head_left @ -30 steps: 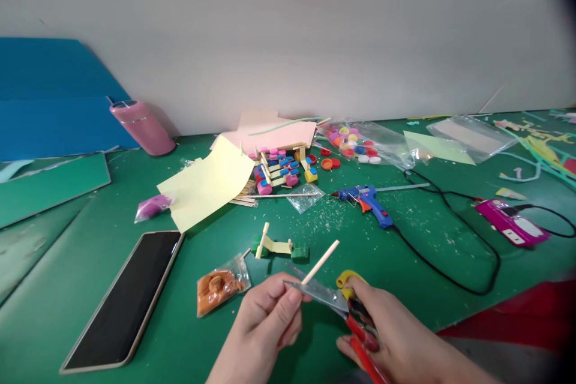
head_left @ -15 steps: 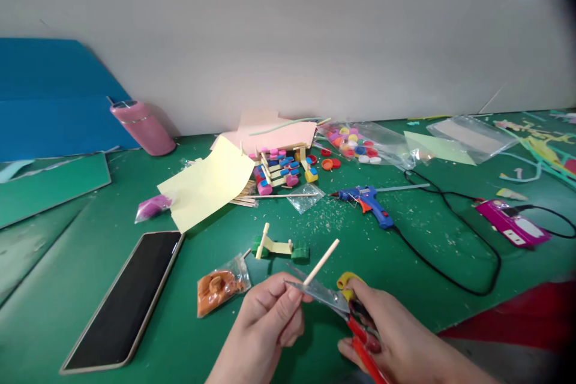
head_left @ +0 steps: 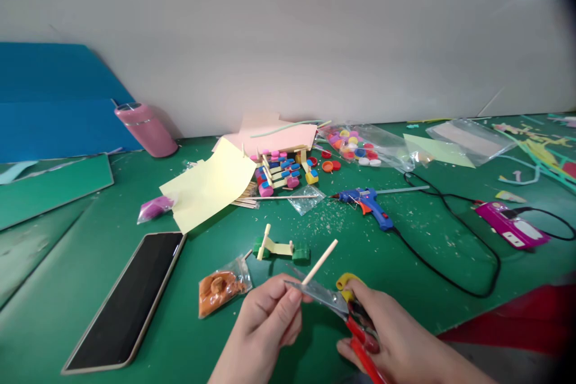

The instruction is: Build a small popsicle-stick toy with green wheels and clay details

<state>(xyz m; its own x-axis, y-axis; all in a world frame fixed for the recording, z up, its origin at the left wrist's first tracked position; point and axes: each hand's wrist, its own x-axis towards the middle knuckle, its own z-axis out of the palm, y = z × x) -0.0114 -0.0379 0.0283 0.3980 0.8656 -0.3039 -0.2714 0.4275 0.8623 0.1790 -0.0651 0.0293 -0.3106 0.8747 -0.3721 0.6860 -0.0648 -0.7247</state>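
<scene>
My left hand (head_left: 270,315) pinches the lower end of a pale wooden stick (head_left: 320,261), which slants up to the right. My right hand (head_left: 382,327) grips scissors (head_left: 321,295) with red and yellow handles. Their blades are parted around the stick, just above my left fingertips. Beyond my hands stands a small green-wheeled model (head_left: 281,248) made of pale strips and caps. A clear bag of orange clay (head_left: 222,289) lies left of it, close to my left hand.
A blue glue gun (head_left: 366,203) with a black cord lies to the right, near a magenta device (head_left: 512,225). At left are a phone (head_left: 126,303), yellow paper (head_left: 209,186) and a pink tumbler (head_left: 147,130). Colourful models (head_left: 279,173) and bagged bottle caps (head_left: 353,144) sit behind.
The view has shifted very slightly. Both hands, the scissors and the stick keep nearly the same pose, and the stick is still whole between the blades.
</scene>
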